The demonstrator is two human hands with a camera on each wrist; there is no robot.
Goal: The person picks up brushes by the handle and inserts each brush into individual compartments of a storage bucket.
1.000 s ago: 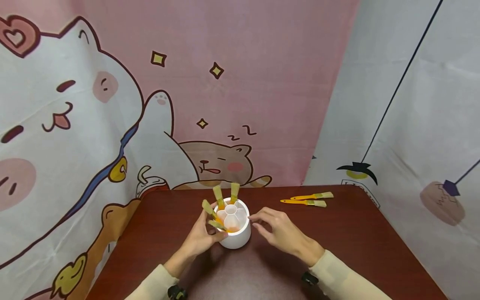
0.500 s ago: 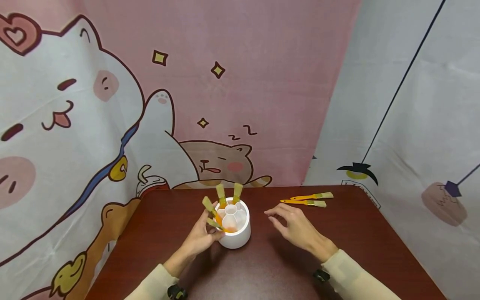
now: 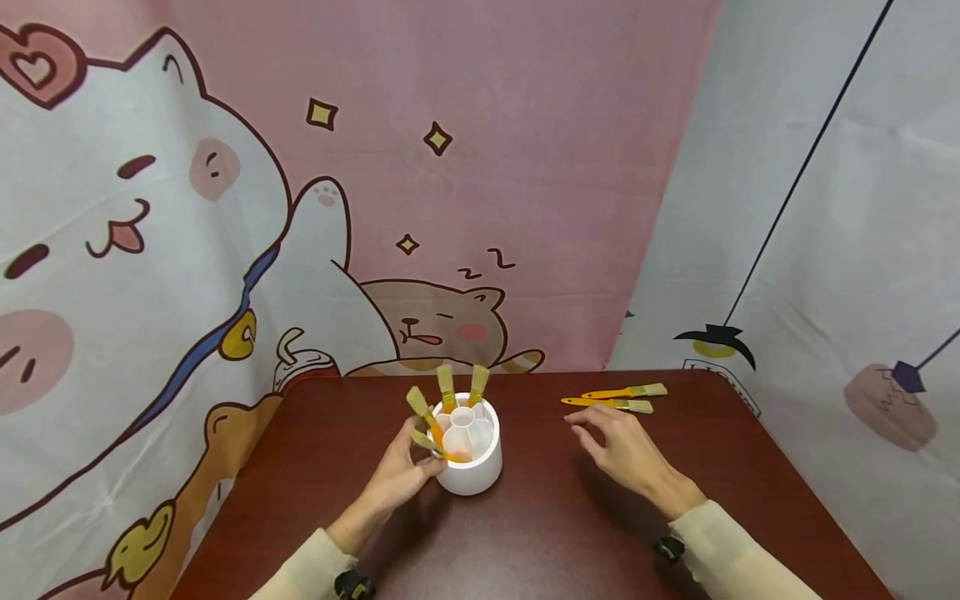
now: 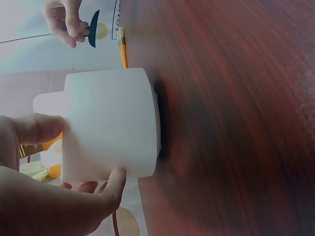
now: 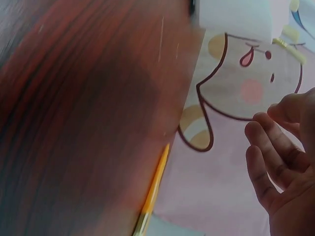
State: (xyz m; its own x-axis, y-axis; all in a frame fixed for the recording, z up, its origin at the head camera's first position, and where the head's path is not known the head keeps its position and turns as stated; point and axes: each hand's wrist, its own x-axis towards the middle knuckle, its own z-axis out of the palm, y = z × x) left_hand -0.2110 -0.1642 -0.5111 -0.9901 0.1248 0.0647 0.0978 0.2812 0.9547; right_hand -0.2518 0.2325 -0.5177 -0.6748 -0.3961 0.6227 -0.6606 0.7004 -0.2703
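Note:
My left hand (image 3: 400, 472) grips a round white brush holder (image 3: 474, 478) by its left side. In the left wrist view its thumb lies at the rim and a fingertip presses the outer wall (image 4: 110, 123). Several orange-handled brushes with pale bristles (image 3: 446, 382) lean in the holder's outer compartments, on the left and far side. The compartments on the right hold no brush. To the right, my right hand (image 3: 626, 450) hovers with loosely bent fingers and nothing in them. Just beyond its fingertips lie two like brushes, the nearer brush (image 3: 634, 407) and the farther brush (image 3: 618, 392).
The dark red-brown table (image 3: 525, 542) is glossy and runs back to a pink printed cloth (image 3: 570, 208). A pale printed cloth (image 3: 825, 275) hangs along the right side. Both wrists carry a black strapped device.
My right hand has moved from the holder's right rim across to the right, up to the brushes on the table. The left hand keeps its grip; the brushes in the holder have shifted slightly right.

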